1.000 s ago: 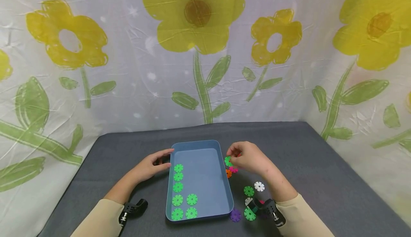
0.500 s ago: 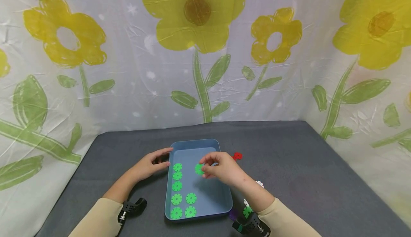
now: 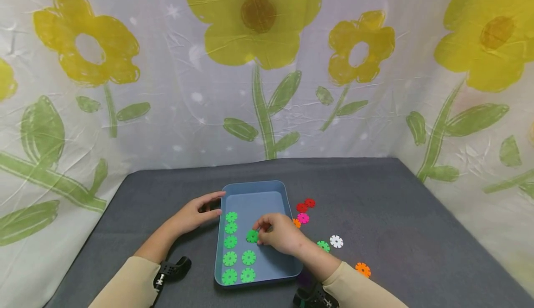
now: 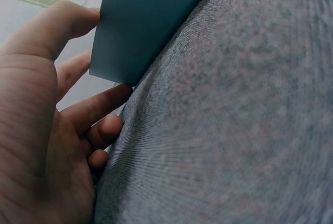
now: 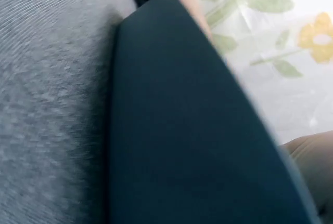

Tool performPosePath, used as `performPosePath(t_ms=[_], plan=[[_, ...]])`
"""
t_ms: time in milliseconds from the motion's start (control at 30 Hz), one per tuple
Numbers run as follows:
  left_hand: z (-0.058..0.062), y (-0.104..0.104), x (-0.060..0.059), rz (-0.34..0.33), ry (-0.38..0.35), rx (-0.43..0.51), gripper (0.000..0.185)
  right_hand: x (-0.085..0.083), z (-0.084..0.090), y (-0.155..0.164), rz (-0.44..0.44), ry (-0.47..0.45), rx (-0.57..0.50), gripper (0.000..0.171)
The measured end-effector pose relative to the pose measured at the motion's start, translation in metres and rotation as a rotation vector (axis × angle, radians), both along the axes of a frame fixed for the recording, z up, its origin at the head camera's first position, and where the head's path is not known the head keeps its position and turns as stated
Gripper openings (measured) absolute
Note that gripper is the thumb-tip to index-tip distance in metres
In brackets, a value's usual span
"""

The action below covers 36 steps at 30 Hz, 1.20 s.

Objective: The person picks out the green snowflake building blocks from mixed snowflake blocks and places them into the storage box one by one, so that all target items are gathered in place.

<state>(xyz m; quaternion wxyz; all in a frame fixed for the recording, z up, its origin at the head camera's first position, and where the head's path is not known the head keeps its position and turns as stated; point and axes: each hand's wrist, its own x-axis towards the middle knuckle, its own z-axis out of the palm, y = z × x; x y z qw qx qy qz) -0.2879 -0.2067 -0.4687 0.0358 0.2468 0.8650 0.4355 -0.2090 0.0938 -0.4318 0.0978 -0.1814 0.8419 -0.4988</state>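
A blue tray (image 3: 288, 201) sits on the grey table with several green snowflake discs (image 3: 230, 242) laid flat in it in two columns. My right hand (image 3: 275, 234) reaches into the tray and pinches a green disc (image 3: 252, 236) just above the second column. My left hand (image 3: 196, 214) rests with straight fingers against the tray's left rim (image 4: 140, 21). In the right wrist view only the tray's dark outer wall (image 5: 182, 130) and the table cloth show.
Loose discs lie on the table right of the tray: red ones (image 3: 306, 204), a pink one (image 3: 303, 218), an orange one (image 3: 363, 269), a white one (image 3: 336, 241) and a green one (image 3: 323, 245). A flowered curtain (image 3: 267, 67) closes off the back and sides.
My right hand carried a green disc from the table's right side into the tray and lowered it towards the second column. The left hand stayed at the rim.
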Motion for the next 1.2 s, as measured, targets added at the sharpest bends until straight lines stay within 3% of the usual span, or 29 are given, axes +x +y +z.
performPosePath(t_ms=[167,367,467,667,1000,1200], plan=[[-0.001,0.000,0.000,0.005,-0.003,0.008,0.057,0.000,-0.003,-0.004,0.027,0.107,0.122,0.015],[-0.003,-0.001,0.001,-0.002,-0.012,0.018,0.058,0.003,0.005,-0.003,0.140,0.112,0.200,0.029],[-0.004,-0.002,0.001,0.000,-0.012,0.012,0.057,0.003,0.011,0.000,0.170,0.113,0.208,0.032],[-0.005,-0.001,-0.001,0.010,-0.026,0.010,0.060,-0.001,0.031,0.019,0.142,0.174,0.172,0.031],[-0.002,0.001,-0.002,0.009,-0.015,0.006,0.057,-0.017,0.056,0.069,0.096,0.113,0.162,0.027],[-0.004,-0.002,-0.005,0.003,-0.012,-0.005,0.058,-0.030,0.062,0.098,0.136,0.045,0.182,0.023]])
